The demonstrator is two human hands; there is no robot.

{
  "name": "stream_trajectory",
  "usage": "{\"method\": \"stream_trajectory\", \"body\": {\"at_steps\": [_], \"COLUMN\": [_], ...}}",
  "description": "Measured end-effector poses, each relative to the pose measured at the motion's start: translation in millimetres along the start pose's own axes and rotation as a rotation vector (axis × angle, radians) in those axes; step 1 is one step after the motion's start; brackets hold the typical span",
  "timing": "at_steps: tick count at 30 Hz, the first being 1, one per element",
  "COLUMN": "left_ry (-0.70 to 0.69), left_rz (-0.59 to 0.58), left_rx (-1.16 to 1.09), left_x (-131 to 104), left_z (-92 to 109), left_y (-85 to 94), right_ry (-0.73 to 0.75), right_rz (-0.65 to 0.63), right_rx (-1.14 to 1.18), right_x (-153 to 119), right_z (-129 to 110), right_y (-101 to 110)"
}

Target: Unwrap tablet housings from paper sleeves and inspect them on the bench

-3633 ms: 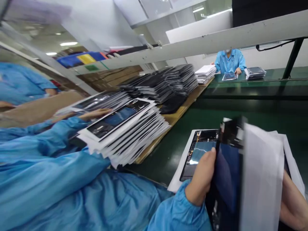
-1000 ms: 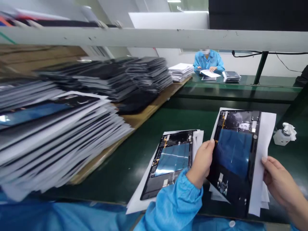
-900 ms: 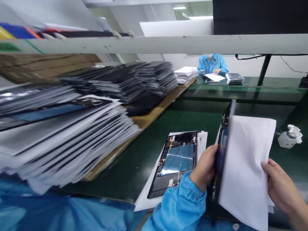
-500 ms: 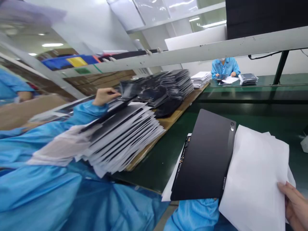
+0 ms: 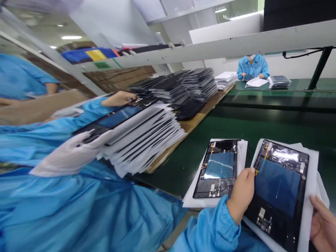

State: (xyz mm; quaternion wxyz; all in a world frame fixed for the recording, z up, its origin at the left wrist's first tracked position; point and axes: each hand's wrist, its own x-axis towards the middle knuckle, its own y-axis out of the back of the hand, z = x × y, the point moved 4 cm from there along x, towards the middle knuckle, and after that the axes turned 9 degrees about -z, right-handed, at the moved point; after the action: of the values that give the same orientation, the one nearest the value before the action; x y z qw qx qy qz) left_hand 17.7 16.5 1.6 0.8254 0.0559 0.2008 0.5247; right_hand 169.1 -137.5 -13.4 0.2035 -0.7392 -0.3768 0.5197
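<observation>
An opened tablet [image 5: 279, 185] lies with its inner parts facing up on a stack of white sheets [image 5: 312, 164] at the lower right. My left hand [image 5: 243, 190] is closed on the tablet's left edge, thumb on top. On the other side, my right hand [image 5: 322, 224] grips the right edge of the white sheets, close beside the tablet. A second opened tablet [image 5: 219, 168] rests on other white sheets [image 5: 194, 192], left of my left hand, with its battery and circuit boards showing.
A co-worker's gloved hand [image 5: 70, 154] and bare hand [image 5: 119, 99] hold another tablet [image 5: 120, 117] over a tall pile of sheets and panels [image 5: 149, 143]. Dark stacks [image 5: 199, 84] stand behind. Across the green table [image 5: 275, 129] sits another person [image 5: 253, 68]. A shelf beam [image 5: 236, 43] crosses above.
The tablet held in my left hand has turned from its dark back to its inner side and moved right onto the white sheets. The second tablet is now uncovered. The co-worker's tablet has tilted flatter.
</observation>
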Motion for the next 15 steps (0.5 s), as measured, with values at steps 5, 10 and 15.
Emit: {"method": "stream_trajectory", "body": {"at_steps": [5, 10, 15], "left_ry": [-0.006, 0.019, 0.087], "left_rz": [0.072, 0.223, 0.436], "left_rx": [0.056, -0.008, -0.091], "left_x": [-6, -14, -10], "left_z": [2, 26, 16], "left_y": [14.2, 80.5, 162.4], "right_ry": [-0.015, 0.014, 0.040], "right_rz": [0.015, -0.153, -0.049], "right_rx": [-0.056, -0.283, -0.714], "right_x": [6, 6, 21], "right_z": [5, 18, 16], "right_y": [-14, -61, -43]}}
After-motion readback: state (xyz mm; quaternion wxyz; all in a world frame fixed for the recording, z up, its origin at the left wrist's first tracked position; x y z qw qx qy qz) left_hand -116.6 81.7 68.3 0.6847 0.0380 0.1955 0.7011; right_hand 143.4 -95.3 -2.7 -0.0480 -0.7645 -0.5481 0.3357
